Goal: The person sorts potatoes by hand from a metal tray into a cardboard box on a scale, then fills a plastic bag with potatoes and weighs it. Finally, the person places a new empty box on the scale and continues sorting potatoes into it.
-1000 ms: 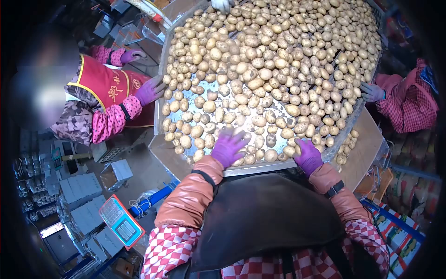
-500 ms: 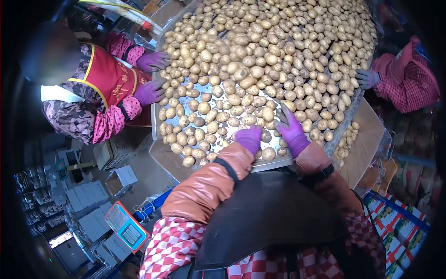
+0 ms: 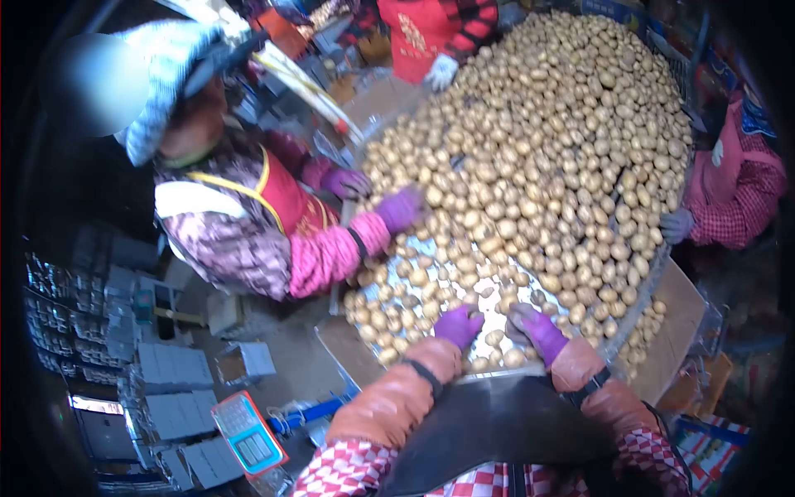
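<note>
Hundreds of potatoes [image 3: 492,246] lie heaped from centre to upper right, only a thin share spread at lower centre, where the gloved left hand [image 3: 458,326] seems curled, the right hand's [image 3: 540,332] fingers together, any grip lost in blur.

Scale [image 3: 249,434] nos. too blurry

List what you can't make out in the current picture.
All in the head view:
Whether the left hand grips anything: its own glove hides the palm.
What lies under the right hand: the hand covers it.
Any reading on the scale: too small and blurred.
The far side of the right-edge co-worker: lost in the dark lens rim.
</note>
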Tool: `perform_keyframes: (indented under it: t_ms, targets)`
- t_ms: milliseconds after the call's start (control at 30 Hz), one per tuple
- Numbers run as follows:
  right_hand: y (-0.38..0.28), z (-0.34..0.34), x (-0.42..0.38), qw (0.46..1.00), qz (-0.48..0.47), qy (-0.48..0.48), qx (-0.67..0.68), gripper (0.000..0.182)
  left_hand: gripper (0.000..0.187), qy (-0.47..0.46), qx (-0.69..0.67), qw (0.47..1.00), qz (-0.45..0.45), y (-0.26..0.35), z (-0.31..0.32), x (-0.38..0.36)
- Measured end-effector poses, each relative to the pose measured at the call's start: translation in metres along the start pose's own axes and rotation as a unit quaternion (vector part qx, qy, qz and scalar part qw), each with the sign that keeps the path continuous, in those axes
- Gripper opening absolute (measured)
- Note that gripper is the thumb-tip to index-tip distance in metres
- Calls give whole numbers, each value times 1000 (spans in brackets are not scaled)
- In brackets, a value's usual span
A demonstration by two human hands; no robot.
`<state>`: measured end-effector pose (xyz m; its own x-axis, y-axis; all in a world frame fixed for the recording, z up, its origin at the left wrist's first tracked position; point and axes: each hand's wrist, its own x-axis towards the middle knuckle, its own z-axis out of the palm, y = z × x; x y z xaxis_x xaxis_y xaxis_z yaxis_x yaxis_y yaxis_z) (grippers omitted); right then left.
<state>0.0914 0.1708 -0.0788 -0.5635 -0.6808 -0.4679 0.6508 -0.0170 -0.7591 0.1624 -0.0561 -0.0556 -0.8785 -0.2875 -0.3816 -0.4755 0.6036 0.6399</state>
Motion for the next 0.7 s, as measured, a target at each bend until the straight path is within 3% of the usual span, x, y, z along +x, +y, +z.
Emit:
perform_keyframes:
  t_ms: [33, 100, 133, 167, 233, 300, 400, 433, 533, 633, 700]
  targets:
    - [4, -3, 7, 995, 80, -19, 52, 61, 42, 0, -3, 1000, 17, 13, -11, -8]
    - [-19, 29, -9, 966, 106, -78, 224, 59, 48, 6, 64, 993, 97, 33, -27, -16]
    - [-21, 35, -5, 969, 97, -94, 206, 59, 46, -4, -6, 992, 123, 29, -32, -9]
    - [-23, 37, -3, 972, 88, -109, 188, 59, 46, -8, 27, 999, 25, 53, -60, -8]
    - [-41, 35, -7, 974, 118, -98, 166, 47, 42, 128, -3, 992, -8, 41, -82, 22]
    - [-57, 35, -13, 974, 152, -52, 159, 36, 44, 180, 195, 961, -75, -23, -74, 68]
    - [-59, 27, -18, 990, 100, -51, 81, 37, 38, 228, 264, 932, -97, -60, -45, 86]
    - [-55, 20, -17, 995, 76, -56, 42, 38, 41, 190, 266, 939, -106, -61, -46, 91]
    - [-53, 12, -8, 977, 135, -23, 161, 41, 60, 89, 272, 947, -144, -54, -63, 88]
    - [-59, 16, -4, 973, 151, -5, 173, 42, 60, 66, 219, 960, -164, -42, -74, 72]
    - [-59, 17, -1, 975, 150, -11, 165, 41, 67, 82, 206, 967, -124, -59, -71, 76]
